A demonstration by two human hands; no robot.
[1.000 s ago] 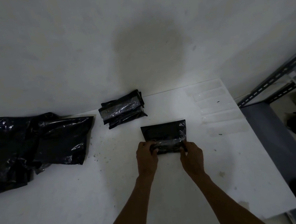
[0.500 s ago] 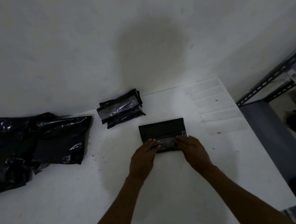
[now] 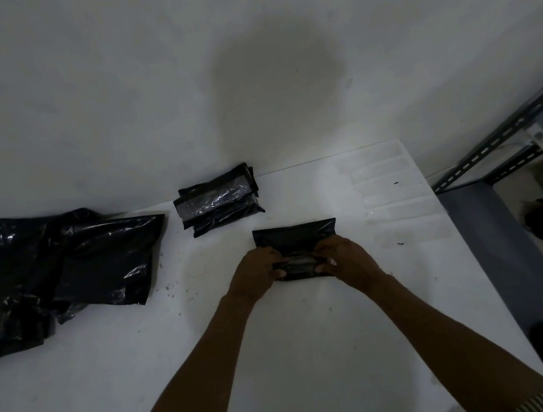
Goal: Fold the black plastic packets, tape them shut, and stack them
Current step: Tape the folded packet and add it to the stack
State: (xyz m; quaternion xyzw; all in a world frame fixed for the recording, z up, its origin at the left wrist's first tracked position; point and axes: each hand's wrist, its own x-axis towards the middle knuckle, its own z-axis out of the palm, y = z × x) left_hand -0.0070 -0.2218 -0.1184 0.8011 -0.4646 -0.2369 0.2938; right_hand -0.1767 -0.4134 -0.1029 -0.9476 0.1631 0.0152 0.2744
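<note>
Packet (image 3: 297, 240) flat on bench (image 3: 213, 351), centre; left hand (image 3: 258, 271) and right hand (image 3: 346, 261) each pinch 1 end of its near edge, likely pinning fold for taping. Stack (image 3: 219, 200) just beyond-left; tape strips (image 3: 398, 211) stuck ready at right, within reach; unfolded bags (image 3: 46, 266) heaped far left.

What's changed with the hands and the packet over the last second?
The left grip and right grip, flat and pressing the near fold of the black packet half a second ago, have curled and now pinch that fold's ends. The packet has not shifted on the table. The stack of finished packets, loose black bags and tape strips are as before.
</note>
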